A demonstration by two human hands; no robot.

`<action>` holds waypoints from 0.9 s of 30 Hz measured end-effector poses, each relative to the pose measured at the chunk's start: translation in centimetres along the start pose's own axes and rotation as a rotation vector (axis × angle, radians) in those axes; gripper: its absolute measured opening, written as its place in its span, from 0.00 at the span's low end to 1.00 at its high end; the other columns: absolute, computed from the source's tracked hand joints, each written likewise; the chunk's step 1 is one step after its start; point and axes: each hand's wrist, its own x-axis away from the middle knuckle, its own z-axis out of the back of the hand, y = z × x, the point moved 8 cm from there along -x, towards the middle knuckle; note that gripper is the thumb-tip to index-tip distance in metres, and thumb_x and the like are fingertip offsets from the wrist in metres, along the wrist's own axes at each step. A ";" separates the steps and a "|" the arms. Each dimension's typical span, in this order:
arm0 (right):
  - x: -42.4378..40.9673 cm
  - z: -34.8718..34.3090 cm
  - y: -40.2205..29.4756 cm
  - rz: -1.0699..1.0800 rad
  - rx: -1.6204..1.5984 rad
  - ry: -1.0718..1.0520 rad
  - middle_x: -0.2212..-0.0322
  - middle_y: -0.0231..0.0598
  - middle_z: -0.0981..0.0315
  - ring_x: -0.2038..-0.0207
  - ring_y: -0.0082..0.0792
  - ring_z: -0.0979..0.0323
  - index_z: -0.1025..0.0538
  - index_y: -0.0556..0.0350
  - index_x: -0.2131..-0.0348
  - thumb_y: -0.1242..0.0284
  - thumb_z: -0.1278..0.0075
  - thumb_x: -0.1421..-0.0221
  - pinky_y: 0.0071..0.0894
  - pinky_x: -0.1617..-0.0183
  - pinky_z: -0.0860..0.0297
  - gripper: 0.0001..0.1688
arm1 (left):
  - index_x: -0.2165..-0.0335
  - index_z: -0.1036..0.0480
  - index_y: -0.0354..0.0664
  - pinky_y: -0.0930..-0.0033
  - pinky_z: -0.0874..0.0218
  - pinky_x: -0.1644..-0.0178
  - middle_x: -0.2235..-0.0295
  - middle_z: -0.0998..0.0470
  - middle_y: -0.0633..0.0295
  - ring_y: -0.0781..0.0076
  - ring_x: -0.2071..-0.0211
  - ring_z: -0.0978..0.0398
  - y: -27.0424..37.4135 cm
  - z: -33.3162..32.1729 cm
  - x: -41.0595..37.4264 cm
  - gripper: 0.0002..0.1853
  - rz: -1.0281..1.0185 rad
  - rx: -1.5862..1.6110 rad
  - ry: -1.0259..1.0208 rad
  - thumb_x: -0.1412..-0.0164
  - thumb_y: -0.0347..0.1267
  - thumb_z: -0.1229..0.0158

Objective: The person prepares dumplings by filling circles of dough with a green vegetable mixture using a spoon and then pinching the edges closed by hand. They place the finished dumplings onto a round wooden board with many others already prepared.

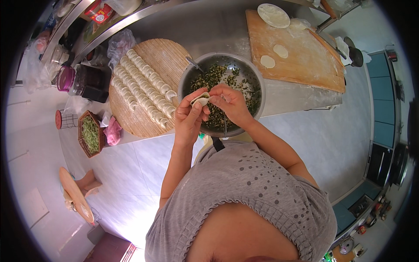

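A half-folded dumpling (200,99) with dark green filling showing at its opening rests in my left hand (190,114), fingers curled around it. My right hand (231,104) pinches the wrapper's right edge between thumb and forefinger. Both hands are over a large steel bowl (263,95), which holds chopped green and brown filling (212,78). A metal utensil handle (193,63) leans on the bowl's upper left rim, and another thin utensil (225,122) stands near its front. To the left, rows of folded dumplings (144,86) lie on a round slatted board (160,49).
A floured wooden board (301,65) at right bears two round wrappers (280,51), a plate of flour (273,15) and a long rolling pin (325,46). At left are a wicker basket of greens (90,134), a pink cloth (112,131) and a purple-lidded jar (66,78).
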 end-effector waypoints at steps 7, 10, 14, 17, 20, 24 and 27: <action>0.2 0.1 -1.3 0.050 0.114 0.033 0.66 0.34 0.26 0.62 0.25 0.29 0.23 0.62 0.68 0.78 0.45 0.44 0.25 0.56 0.34 0.04 | 0.46 0.32 0.34 0.81 0.35 0.67 0.61 0.23 0.63 0.82 0.68 0.27 -0.2 0.1 0.2 0.18 0.008 0.018 -0.021 0.33 0.27 0.49; 0.2 0.2 -1.0 0.025 0.064 0.048 0.66 0.34 0.25 0.62 0.26 0.29 0.23 0.62 0.68 0.78 0.44 0.45 0.25 0.56 0.34 0.04 | 0.46 0.32 0.34 0.81 0.35 0.67 0.62 0.23 0.63 0.82 0.68 0.27 0.0 -0.1 0.2 0.18 -0.001 0.018 -0.006 0.33 0.27 0.49; 0.2 -0.1 -1.7 0.053 0.050 0.022 0.66 0.34 0.25 0.63 0.25 0.29 0.22 0.62 0.67 0.78 0.44 0.45 0.24 0.57 0.34 0.05 | 0.46 0.32 0.35 0.81 0.35 0.67 0.61 0.23 0.63 0.82 0.68 0.27 0.0 0.1 0.3 0.18 -0.008 0.016 -0.017 0.33 0.27 0.49; 0.1 -0.1 -1.6 0.039 0.061 0.028 0.67 0.34 0.25 0.64 0.25 0.29 0.22 0.62 0.67 0.78 0.45 0.45 0.24 0.57 0.33 0.04 | 0.45 0.34 0.32 0.80 0.37 0.67 0.62 0.24 0.62 0.83 0.68 0.29 0.2 -0.1 0.5 0.20 -0.006 -0.022 0.010 0.33 0.29 0.50; 0.0 -0.2 -1.5 0.008 0.066 0.033 0.68 0.34 0.26 0.64 0.25 0.29 0.23 0.62 0.68 0.78 0.45 0.44 0.24 0.58 0.33 0.04 | 0.46 0.34 0.32 0.80 0.37 0.67 0.63 0.24 0.63 0.83 0.68 0.29 0.2 -0.2 0.5 0.19 -0.008 -0.027 0.013 0.33 0.29 0.50; 0.0 -0.5 -1.7 0.031 0.098 0.034 0.69 0.33 0.26 0.65 0.25 0.29 0.24 0.63 0.68 0.78 0.46 0.44 0.25 0.58 0.33 0.04 | 0.46 0.33 0.32 0.80 0.37 0.68 0.63 0.24 0.63 0.82 0.68 0.29 0.1 -0.1 0.6 0.19 -0.011 -0.027 0.005 0.33 0.28 0.49; 0.1 -0.4 -1.5 0.031 0.112 0.033 0.68 0.34 0.26 0.64 0.25 0.29 0.24 0.63 0.67 0.78 0.46 0.44 0.25 0.58 0.34 0.05 | 0.47 0.32 0.33 0.80 0.37 0.68 0.64 0.24 0.63 0.81 0.69 0.28 0.0 0.0 0.6 0.18 -0.018 -0.017 0.015 0.33 0.28 0.49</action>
